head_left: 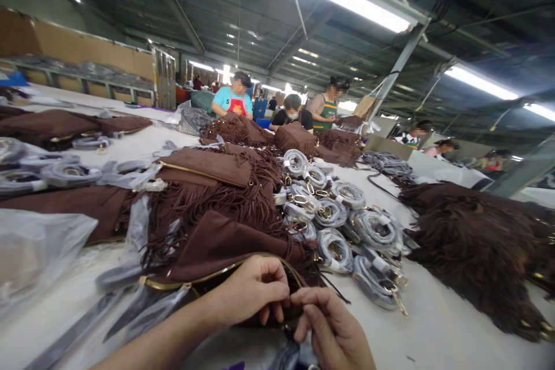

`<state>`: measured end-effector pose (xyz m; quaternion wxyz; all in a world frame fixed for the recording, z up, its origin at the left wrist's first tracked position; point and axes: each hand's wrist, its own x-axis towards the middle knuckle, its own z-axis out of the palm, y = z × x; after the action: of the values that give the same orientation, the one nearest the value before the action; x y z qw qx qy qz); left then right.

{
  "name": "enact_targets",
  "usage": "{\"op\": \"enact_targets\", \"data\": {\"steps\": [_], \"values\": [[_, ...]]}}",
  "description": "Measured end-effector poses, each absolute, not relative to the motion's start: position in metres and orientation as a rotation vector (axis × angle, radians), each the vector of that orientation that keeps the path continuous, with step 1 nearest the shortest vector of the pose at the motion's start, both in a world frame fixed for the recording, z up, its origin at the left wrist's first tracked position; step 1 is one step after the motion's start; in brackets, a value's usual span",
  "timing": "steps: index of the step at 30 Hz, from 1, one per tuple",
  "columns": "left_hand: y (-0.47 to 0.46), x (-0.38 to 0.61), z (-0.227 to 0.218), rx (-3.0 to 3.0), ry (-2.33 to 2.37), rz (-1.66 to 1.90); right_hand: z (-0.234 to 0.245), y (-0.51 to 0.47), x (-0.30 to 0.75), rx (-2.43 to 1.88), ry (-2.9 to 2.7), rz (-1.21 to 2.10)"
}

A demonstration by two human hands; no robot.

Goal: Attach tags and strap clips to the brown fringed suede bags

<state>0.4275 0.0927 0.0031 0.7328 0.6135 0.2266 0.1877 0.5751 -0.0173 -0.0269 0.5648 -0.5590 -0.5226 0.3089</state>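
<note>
Closest to me lies a brown fringed bag (229, 245), its gold-toothed zipper parted and the dark inside showing. Over that opening is my left hand (262, 289), fingers curled inward and closed. My right hand (329, 326) meets it at the bag's right end, thumb and fingers pinched together. Whatever the fingertips hold is too small and shaded to make out. Below my right hand is a plastic-wrapped strap bundle (295, 355), partly cut off by the frame edge.
Several coiled, wrapped straps with gold clips (332, 248) lie right of the bag. More brown bags (203, 167) are stacked behind it. A large fringed pile (472, 248) covers the right side. Clear plastic (39, 248) lies left. Several people work across the white table (437, 300).
</note>
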Motion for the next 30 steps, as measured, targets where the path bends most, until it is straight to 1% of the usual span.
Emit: {"op": "enact_targets", "data": {"steps": [2, 4, 8, 13, 21, 27, 30], "values": [[0.094, 0.428, 0.000, 1.365, 0.509, 0.445, -0.026, -0.019, 0.571, -1.304, -1.059, 0.913], [0.094, 0.430, -0.006, 1.340, 0.486, 0.447, -0.024, -0.018, 0.569, -1.265, -0.946, 0.953], [0.094, 0.434, -0.015, 1.295, 0.488, 0.453, -0.021, -0.015, 0.568, -1.247, -0.880, 0.931], [0.087, 0.436, -0.015, 1.313, 0.528, 0.473, -0.027, -0.017, 0.571, -1.269, -0.882, 0.905], [0.079, 0.431, -0.004, 1.783, 0.650, 0.613, -0.035, -0.018, 0.574, -1.346, -0.960, 0.802], [0.079, 0.430, -0.005, 1.889, 0.639, 0.590, -0.042, -0.017, 0.584, -1.393, -1.152, 0.803], [0.079, 0.430, -0.005, 1.901, 0.641, 0.574, -0.042, -0.017, 0.582, -1.412, -1.126, 0.766]]}}
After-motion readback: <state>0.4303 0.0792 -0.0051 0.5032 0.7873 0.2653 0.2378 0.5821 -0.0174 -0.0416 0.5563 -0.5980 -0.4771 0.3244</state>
